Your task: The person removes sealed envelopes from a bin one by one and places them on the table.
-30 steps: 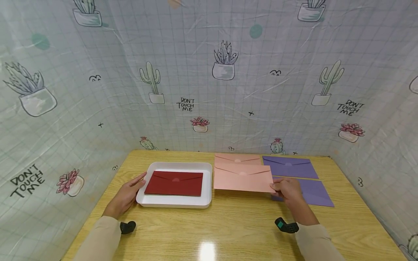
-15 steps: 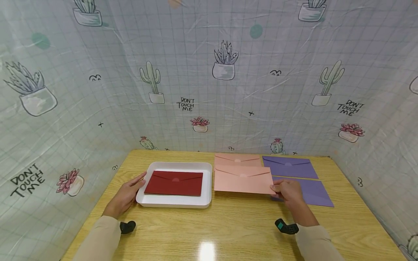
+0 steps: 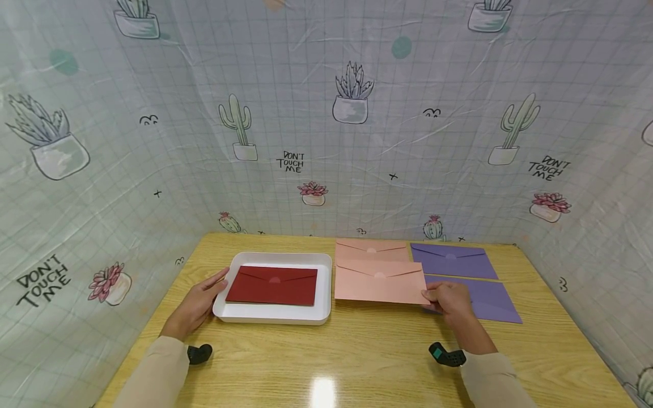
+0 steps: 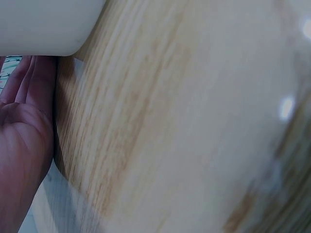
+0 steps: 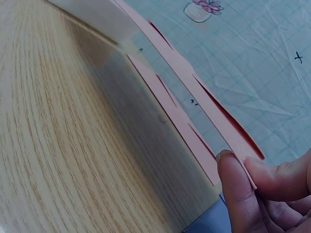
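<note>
In the right hand [image 3: 449,299] the grip pinches the near right corner of the raised pink envelope [image 3: 380,286], not yet set down. Another pink envelope [image 3: 369,247], a far purple envelope [image 3: 451,260] and a near purple envelope [image 3: 495,300] lie on the bench [image 3: 367,357], seemingly left to handle. The left hand [image 3: 196,300], fingers extended, touches the white tray [image 3: 321,315]; the red envelope [image 3: 272,288] is already inside (anything beneath, I cannot tell).

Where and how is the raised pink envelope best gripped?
Likely a pinch at the right edge, toward the near corner, coming from the right: the raised pink envelope is thin and flat, and that edge sits above the table, leaving both faces reachable. The right hand pinches it there.
</note>
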Motion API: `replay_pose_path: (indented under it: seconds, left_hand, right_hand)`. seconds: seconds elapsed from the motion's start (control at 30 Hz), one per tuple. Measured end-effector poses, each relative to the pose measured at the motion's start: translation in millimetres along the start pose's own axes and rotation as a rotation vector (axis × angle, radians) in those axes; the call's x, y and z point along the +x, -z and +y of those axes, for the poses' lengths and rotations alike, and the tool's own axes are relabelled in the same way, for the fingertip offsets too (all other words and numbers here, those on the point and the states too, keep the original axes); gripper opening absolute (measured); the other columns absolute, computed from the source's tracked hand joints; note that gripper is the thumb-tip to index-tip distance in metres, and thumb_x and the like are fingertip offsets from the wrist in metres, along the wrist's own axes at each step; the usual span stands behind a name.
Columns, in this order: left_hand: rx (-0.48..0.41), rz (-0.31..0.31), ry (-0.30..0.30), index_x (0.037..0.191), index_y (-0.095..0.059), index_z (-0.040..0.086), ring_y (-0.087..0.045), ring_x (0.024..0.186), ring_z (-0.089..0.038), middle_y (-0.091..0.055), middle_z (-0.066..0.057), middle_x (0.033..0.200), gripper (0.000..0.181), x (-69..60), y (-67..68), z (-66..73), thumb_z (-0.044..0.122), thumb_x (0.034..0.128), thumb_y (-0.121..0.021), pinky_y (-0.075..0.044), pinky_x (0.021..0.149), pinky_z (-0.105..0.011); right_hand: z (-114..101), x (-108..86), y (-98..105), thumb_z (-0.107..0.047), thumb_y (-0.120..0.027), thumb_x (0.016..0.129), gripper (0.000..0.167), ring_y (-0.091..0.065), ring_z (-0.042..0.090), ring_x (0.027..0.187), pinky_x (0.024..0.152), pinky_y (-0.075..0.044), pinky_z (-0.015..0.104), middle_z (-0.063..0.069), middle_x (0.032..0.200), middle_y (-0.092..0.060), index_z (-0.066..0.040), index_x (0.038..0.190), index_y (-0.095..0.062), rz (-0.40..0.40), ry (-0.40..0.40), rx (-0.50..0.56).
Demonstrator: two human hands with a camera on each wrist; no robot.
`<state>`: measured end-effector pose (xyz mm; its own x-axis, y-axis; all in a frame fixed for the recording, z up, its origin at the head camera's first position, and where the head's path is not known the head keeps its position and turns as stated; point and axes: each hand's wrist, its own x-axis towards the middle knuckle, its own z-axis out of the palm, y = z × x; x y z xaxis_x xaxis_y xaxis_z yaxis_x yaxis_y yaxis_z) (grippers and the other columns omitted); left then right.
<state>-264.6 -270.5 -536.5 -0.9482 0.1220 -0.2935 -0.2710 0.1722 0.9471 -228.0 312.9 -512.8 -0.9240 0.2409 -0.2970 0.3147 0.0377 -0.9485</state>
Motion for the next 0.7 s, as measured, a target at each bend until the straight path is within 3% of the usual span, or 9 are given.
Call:
replay_pose_path:
  seconds: [0.7]
  left_hand:
    - [0.003,0.024,0.003,0.168,-0.019,0.02,-0.005,0.164,-0.032,-0.002,-0.009,0.177,0.059,-0.1,-2.3,0.5,0.027,0.1142,-0.042,-0.02,0.132,-0.05]
  right_hand:
    - [3.6,1.1,-2.9,0.008,-0.069,0.092,0.037,-0.069,0.01,0.064,0.062,-0.064,0.026,0.003,0.083,-0.068,0.022,0.125,-0.06,-0.003,-0.016,0.001]
